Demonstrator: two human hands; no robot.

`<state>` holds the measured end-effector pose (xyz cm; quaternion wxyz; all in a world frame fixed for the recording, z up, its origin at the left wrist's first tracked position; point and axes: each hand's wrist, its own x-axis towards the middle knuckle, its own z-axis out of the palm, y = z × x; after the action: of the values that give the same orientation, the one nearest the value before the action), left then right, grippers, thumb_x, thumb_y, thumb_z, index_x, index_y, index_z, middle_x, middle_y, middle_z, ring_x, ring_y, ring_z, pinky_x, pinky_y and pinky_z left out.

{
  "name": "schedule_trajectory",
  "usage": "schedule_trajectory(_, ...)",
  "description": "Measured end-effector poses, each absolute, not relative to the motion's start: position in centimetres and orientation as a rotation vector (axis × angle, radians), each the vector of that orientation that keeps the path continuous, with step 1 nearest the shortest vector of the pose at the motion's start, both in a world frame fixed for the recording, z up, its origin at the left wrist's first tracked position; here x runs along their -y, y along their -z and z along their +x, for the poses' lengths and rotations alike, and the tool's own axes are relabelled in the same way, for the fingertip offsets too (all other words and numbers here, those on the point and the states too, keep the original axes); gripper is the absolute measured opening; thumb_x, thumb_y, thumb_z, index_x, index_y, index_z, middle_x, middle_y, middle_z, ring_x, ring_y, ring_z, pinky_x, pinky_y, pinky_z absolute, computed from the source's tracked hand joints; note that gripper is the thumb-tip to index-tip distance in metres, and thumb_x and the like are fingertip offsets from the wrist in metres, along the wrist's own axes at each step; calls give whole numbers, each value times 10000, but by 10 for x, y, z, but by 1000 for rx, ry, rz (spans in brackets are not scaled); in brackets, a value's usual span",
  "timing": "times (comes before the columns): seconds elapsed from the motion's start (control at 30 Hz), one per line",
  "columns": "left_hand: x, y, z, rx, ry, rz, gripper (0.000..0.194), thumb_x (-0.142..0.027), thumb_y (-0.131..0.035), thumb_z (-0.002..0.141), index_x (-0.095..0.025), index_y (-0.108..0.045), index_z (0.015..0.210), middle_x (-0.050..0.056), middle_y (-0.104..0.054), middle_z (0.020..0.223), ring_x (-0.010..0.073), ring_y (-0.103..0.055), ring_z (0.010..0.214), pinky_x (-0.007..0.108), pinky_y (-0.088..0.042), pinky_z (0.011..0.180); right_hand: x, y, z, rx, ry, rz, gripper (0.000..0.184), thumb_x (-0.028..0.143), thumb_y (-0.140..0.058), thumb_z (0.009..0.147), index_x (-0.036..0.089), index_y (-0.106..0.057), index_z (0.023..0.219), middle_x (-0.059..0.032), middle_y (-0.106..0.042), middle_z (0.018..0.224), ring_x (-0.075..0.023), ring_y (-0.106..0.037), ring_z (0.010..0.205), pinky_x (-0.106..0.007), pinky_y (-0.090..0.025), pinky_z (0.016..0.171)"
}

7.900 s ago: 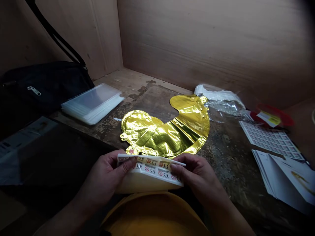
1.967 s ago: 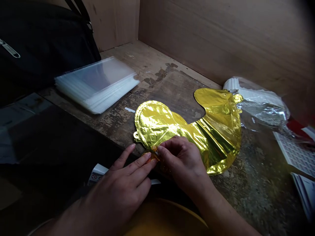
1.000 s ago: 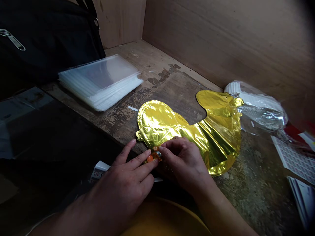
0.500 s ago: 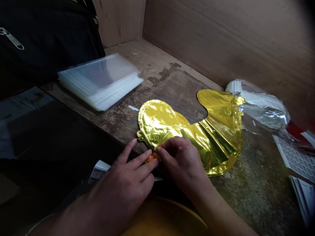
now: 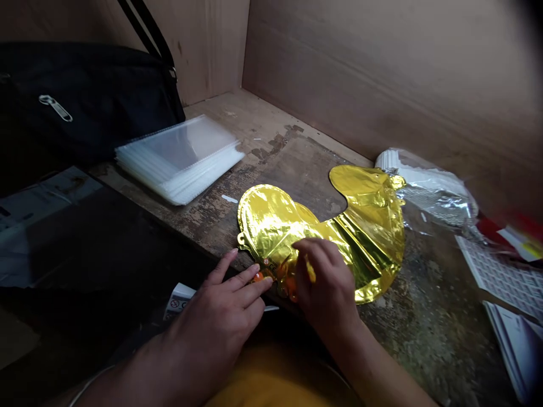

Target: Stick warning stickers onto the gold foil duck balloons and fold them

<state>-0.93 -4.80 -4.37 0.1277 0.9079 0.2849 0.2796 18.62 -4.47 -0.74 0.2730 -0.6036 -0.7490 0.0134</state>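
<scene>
Gold foil balloon (image 5: 271, 220) lies flat on the desk (image 5: 297, 152), round lobe on the left, curved lobe running up to the right, lower edge close to the desk's front edge. Main risk: the foil is thin and slick, so a hard press from my right hand could crease it, and a careless drag could slide it over that front edge. Second risk: the small yellow strip (image 5: 310, 268) at my right fingers is tiny and easy to drop; if it's tacky, it could also stick in the wrong spot. Can't confirm what it is from this view. Left hand (image 5: 212, 316) is spread, fingers well apart, with the fingertips (image 5: 254, 277) just beside orange marks on a printed patch (image 5: 271, 270) at the foil's lower edge. Right hand (image 5: 326, 288) is half curled above the foil, fingers bent in, with the strip against them; can't tell if it's pinched. Nearby: a stack of clear plastic sleeves (image 5: 180, 161), a black bag (image 5: 85, 96), a foil packet (image 5: 436, 195), a printed label sheet (image 5: 500, 277), white folded cards (image 5: 513, 350), and a white label strip (image 5: 180, 297) just below my left hand.
</scene>
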Motion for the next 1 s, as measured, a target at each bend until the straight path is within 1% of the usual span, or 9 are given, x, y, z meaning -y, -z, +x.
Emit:
schedule_trajectory(0.1,48,37,-16,-829,-758,2647,95,-195,-567,919,-221,-656,898,-7,-674,1265,214,-552,1259,472,-91,1220,58,-3,185,2254,-304,-1384,197,127,-568,907,199,-629,1080,-69,-689,1062,-201,-594,949,-335,-512,850)
schedule_trajectory(0.17,49,33,-25,-901,-788,2635,129,-189,-567,912,-229,-651,823,-11,-705,1183,206,-586,1179,451,-176,1186,62,-5,184,2330,-381,-1399,229,150,-625,887,189,-635,1113,-62,-698,1104,-207,-603,942,-347,-521,849)
schedule_trajectory(0.27,51,29,-37,-1017,-843,2627,182,-183,-566,904,-244,-647,752,-23,-733,988,192,-619,987,415,-306,1068,62,0,181,2415,-269,-1415,215,181,-616,908,155,-651,1118,-89,-707,1090,-221,-616,902,-373,-526,814)
schedule_trajectory(0.47,50,24,-40,-1050,-770,2652,169,-165,-562,893,-246,-670,791,-11,-703,1001,198,-602,1010,403,-354,1012,59,11,176,2385,-162,-1455,246,122,-512,946,128,-665,1139,-121,-714,1021,-218,-611,841,-343,-513,759)
schedule_trajectory(0.6,47,14,-33,-1037,-710,2615,182,-127,-547,890,-222,-670,794,11,-685,1010,196,-595,1007,405,-388,1010,48,1,180,2100,-520,-1605,183,152,-556,914,191,-722,846,-41,-696,795,-159,-609,705,-257,-474,659)
schedule_trajectory(0.7,46,6,-30,-1078,-639,2605,195,-88,-538,873,-205,-668,787,40,-656,1086,215,-580,1045,433,-407,1017,37,-4,184,1829,-728,-1732,177,205,-675,814,196,-642,641,18,-595,624,-128,-541,585,-230,-401,555)
schedule_trajectory(0.77,44,2,-28,-1106,-636,2616,197,-77,-532,865,-201,-663,784,59,-628,1154,236,-562,1106,461,-405,1036,30,-4,187,1691,-847,-1751,243,265,-717,774,191,-577,590,42,-524,570,-112,-476,545,-225,-353,518)
schedule_trajectory(0.9,39,0,-22,-1042,-649,2661,170,-96,-531,872,-195,-645,795,77,-552,1328,258,-489,1258,478,-364,1104,18,-4,194,1524,-1149,-1659,421,422,-651,820,186,-457,530,70,-350,503,-82,-315,498,-220,-248,467)
schedule_trajectory(1.0,31,5,-17,-940,-573,2696,132,-122,-549,887,-196,-645,835,72,-502,1428,249,-424,1353,468,-287,1177,12,-7,197,1413,-1309,-1611,417,462,-636,811,183,-479,544,74,-334,507,-75,-287,484,-213,-231,447)
